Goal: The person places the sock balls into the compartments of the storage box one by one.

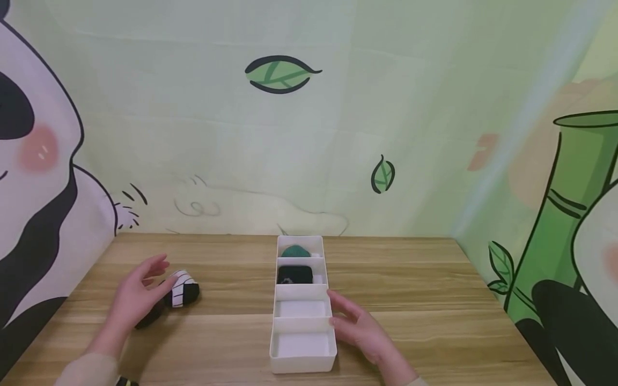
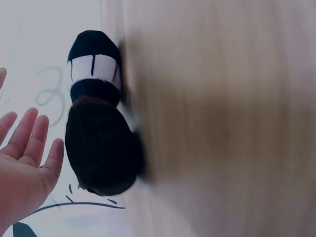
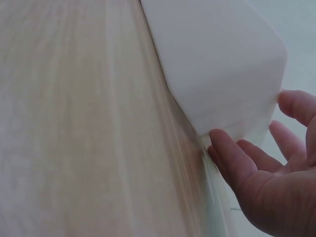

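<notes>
My left hand (image 1: 137, 292), fingers loosely extended, hovers beside a black-and-white striped soft bundle (image 1: 182, 287) on the table. Partly hidden by that hand is a dark soft bundle (image 1: 151, 316). In the left wrist view, the striped bundle (image 2: 94, 68) and the dark bundle (image 2: 101, 148) sit end to end, apart from the fingers. A long white divided box (image 1: 303, 364) stands mid-table. With relaxed fingers, my right hand (image 1: 359, 328) touches its right wall. Fingertips meet the white box (image 3: 222, 59) in the right wrist view too.
Inside the box's far compartment lies a green soft item (image 1: 295, 251). A black folded item (image 1: 294, 274) fills most of the compartment nearer me. Behind the wooden table (image 1: 410, 279) hangs a printed backdrop (image 1: 217, 134) with pandas, leaves and bamboo.
</notes>
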### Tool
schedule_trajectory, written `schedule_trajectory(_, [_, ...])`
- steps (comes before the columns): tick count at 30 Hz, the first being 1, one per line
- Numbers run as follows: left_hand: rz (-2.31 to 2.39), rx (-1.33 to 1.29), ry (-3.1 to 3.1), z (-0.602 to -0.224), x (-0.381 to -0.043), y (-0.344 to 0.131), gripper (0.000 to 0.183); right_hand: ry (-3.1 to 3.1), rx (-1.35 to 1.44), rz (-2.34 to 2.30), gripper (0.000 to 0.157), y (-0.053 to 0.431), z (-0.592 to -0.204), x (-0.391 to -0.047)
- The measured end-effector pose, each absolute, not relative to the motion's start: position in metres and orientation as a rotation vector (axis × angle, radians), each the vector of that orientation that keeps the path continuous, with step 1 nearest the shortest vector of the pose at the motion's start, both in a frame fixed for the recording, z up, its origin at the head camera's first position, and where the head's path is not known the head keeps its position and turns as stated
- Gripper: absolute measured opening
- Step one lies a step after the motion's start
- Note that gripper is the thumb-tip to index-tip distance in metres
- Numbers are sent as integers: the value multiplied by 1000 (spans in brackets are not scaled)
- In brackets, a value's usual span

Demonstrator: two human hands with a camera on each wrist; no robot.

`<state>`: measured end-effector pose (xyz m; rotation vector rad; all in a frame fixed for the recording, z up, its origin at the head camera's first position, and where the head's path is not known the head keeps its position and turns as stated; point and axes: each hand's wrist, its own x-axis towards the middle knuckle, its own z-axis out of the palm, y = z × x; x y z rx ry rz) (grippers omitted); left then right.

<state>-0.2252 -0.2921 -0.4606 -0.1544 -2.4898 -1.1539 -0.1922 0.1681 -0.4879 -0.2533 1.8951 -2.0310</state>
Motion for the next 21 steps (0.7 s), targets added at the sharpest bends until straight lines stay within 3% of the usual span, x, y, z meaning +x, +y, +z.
schedule_trajectory(21, [-1087,71,-2632,-472,-199,-313,80,1913,-243,-2026,67,170,-491,-193])
